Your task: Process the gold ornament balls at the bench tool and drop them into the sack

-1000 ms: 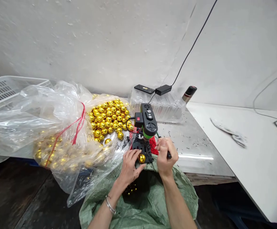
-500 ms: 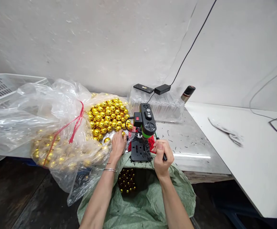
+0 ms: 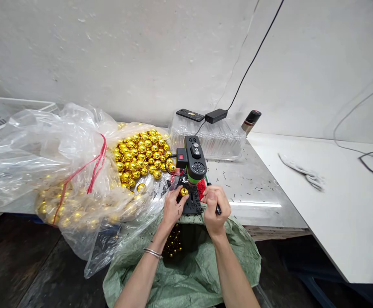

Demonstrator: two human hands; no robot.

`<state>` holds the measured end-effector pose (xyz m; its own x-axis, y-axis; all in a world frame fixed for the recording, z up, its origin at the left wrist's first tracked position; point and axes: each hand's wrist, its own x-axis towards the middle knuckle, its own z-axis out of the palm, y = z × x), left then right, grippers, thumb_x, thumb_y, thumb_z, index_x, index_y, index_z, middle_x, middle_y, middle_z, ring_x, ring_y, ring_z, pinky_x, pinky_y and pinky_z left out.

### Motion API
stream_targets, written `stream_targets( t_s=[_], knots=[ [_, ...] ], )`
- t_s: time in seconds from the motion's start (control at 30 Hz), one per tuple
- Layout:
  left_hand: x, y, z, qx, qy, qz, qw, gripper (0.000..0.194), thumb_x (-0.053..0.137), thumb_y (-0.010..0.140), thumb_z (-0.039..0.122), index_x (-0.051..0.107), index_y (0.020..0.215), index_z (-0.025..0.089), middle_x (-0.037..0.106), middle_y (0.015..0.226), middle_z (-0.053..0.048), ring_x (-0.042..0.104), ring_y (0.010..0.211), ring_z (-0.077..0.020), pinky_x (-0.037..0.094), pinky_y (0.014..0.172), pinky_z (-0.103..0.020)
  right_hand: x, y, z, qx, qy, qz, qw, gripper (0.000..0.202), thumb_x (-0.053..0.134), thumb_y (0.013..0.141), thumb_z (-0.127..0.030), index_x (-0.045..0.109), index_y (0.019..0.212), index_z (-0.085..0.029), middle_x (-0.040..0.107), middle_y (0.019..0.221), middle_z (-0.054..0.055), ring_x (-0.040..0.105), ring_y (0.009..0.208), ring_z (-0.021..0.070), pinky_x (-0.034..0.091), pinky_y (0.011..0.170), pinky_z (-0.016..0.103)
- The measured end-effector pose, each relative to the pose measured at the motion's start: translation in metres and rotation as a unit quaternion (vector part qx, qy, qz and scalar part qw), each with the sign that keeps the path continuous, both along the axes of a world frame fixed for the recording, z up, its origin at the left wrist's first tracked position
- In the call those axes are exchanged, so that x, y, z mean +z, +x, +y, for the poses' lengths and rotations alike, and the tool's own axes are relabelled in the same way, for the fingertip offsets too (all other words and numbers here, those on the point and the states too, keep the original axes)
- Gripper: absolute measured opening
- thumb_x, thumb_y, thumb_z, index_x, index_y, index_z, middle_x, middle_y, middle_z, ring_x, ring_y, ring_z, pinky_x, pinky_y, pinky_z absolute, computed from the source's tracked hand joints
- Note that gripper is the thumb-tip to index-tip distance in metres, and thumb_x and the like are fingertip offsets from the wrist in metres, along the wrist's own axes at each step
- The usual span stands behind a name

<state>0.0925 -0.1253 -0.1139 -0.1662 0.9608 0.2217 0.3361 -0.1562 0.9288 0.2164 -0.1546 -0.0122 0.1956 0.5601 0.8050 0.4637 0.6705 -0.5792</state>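
Observation:
Between the fingers of my left hand [image 3: 172, 207] is a shiny gold ball [image 3: 183, 192], held over the black base plate [image 3: 191, 206] of a small bench drill press. The black drill head [image 3: 195, 158] with its green ring stands just above and to the right of the ball. My right hand [image 3: 217, 209] is wrapped round the black lever handle [image 3: 218, 210] at the press's right side. Many more gold balls [image 3: 141, 156] lie in an opened clear plastic bag [image 3: 77, 162] to the left. Below the press hangs an open green sack [image 3: 234, 256] with gold balls inside.
Behind the press, a clear plastic box [image 3: 225, 143] carries a phone [image 3: 190, 114] and a black power adapter [image 3: 216, 115]. A dark-capped bottle [image 3: 251, 122] leans beside it. Black shavings litter the metal table [image 3: 253, 184]. A glove [image 3: 302, 171] lies on the white table; a white basket [image 3: 0, 115] stands far left.
My left hand has moved right, from the edge of the ball pile to the base plate, with a gold ball in its fingers. My right hand stays on the lever handle.

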Motion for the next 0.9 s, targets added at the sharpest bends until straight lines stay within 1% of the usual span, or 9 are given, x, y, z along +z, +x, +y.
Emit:
stream_targets(
  t_s=[0.13, 0.27, 0.4, 0.47, 0.57, 0.7, 0.8, 0.87, 0.9],
  knots=[
    [-0.002, 0.003, 0.001, 0.003, 0.021, 0.081, 0.996, 0.033, 0.07, 0.086, 0.031, 0.07, 0.118, 0.022, 0.073, 0.104, -0.009, 0.064, 0.102, -0.0272, 0.046, 0.099, -0.046, -0.002, 0.0, 0.0, -0.002, 0.004, 0.002, 1.0, 0.03, 0.044, 0.097, -0.015, 0.054, 0.07, -0.022, 0.058, 0.07, 0.001, 0.058, 0.071, 0.0152, 0.045, 0.064, 0.03],
    [0.0, 0.007, 0.0, -0.005, 0.036, 0.132, 0.991, 0.031, 0.072, 0.087, 0.028, 0.069, 0.117, 0.022, 0.074, 0.107, -0.008, 0.065, 0.104, -0.0252, 0.044, 0.101, -0.045, -0.002, 0.0, 0.0, 0.003, 0.01, -0.005, 1.0, 0.029, 0.044, 0.097, -0.014, 0.054, 0.07, -0.021, 0.058, 0.069, 0.001, 0.058, 0.07, 0.015, 0.045, 0.064, 0.03],
    [0.0, 0.008, -0.002, -0.016, 0.035, 0.143, 0.989, 0.032, 0.075, 0.084, 0.025, 0.07, 0.116, 0.022, 0.074, 0.113, -0.008, 0.065, 0.106, -0.0255, 0.044, 0.102, -0.045, -0.003, 0.001, -0.002, 0.004, 0.01, -0.011, 1.0, 0.028, 0.044, 0.096, -0.012, 0.054, 0.072, -0.021, 0.058, 0.071, 0.001, 0.058, 0.071, 0.0148, 0.045, 0.064, 0.029],
    [-0.001, 0.007, -0.002, -0.016, 0.028, 0.139, 0.99, 0.033, 0.075, 0.083, 0.025, 0.07, 0.116, 0.023, 0.074, 0.113, -0.008, 0.066, 0.106, -0.0254, 0.044, 0.102, -0.045, -0.006, 0.001, -0.003, 0.004, 0.009, -0.011, 1.0, 0.027, 0.044, 0.096, -0.011, 0.054, 0.073, -0.022, 0.058, 0.072, 0.001, 0.058, 0.071, 0.0148, 0.045, 0.064, 0.029],
    [-0.002, 0.006, -0.001, -0.019, 0.028, 0.136, 0.99, 0.033, 0.075, 0.084, 0.024, 0.07, 0.116, 0.022, 0.075, 0.112, -0.007, 0.066, 0.105, -0.0252, 0.043, 0.102, -0.045, -0.019, 0.001, -0.002, 0.007, 0.017, -0.011, 1.0, 0.026, 0.044, 0.096, -0.012, 0.053, 0.074, -0.022, 0.057, 0.072, 0.001, 0.058, 0.07, 0.0152, 0.047, 0.062, 0.029],
    [-0.004, 0.005, 0.0, -0.024, 0.035, 0.136, 0.99, 0.033, 0.074, 0.084, 0.026, 0.07, 0.116, 0.022, 0.075, 0.112, -0.008, 0.067, 0.104, -0.0252, 0.044, 0.101, -0.044, -0.046, 0.0, 0.005, 0.019, 0.057, -0.009, 0.998, 0.026, 0.041, 0.098, -0.019, 0.052, 0.075, -0.022, 0.057, 0.075, 0.001, 0.059, 0.067, 0.0145, 0.049, 0.059, 0.03],
    [-0.005, 0.005, 0.0, -0.026, 0.038, 0.136, 0.99, 0.032, 0.074, 0.085, 0.027, 0.07, 0.116, 0.022, 0.075, 0.113, -0.008, 0.067, 0.104, -0.0253, 0.045, 0.1, -0.044, -0.062, -0.001, 0.012, 0.0, 0.092, -0.013, 0.996, 0.029, 0.036, 0.101, -0.022, 0.049, 0.075, -0.022, 0.056, 0.074, -0.001, 0.059, 0.066, 0.0137, 0.053, 0.07, 0.035],
    [-0.005, 0.005, -0.001, -0.022, 0.041, 0.135, 0.99, 0.032, 0.074, 0.085, 0.028, 0.07, 0.116, 0.022, 0.075, 0.112, -0.008, 0.067, 0.104, -0.0253, 0.045, 0.099, -0.044, -0.067, 0.0, 0.015, -0.009, 0.105, -0.028, 0.994, 0.031, 0.034, 0.102, -0.022, 0.048, 0.074, -0.023, 0.056, 0.074, -0.001, 0.059, 0.067, 0.0137, 0.054, 0.077, 0.038],
    [-0.005, 0.005, -0.001, -0.019, 0.043, 0.135, 0.99, 0.032, 0.075, 0.085, 0.029, 0.07, 0.115, 0.021, 0.075, 0.111, -0.009, 0.067, 0.104, -0.0254, 0.045, 0.099, -0.044, -0.069, 0.0, 0.016, -0.007, 0.109, -0.041, 0.993, 0.03, 0.035, 0.102, -0.023, 0.048, 0.074, -0.023, 0.056, 0.075, -0.001, 0.06, 0.068, 0.0139, 0.053, 0.078, 0.038]
  ],
)
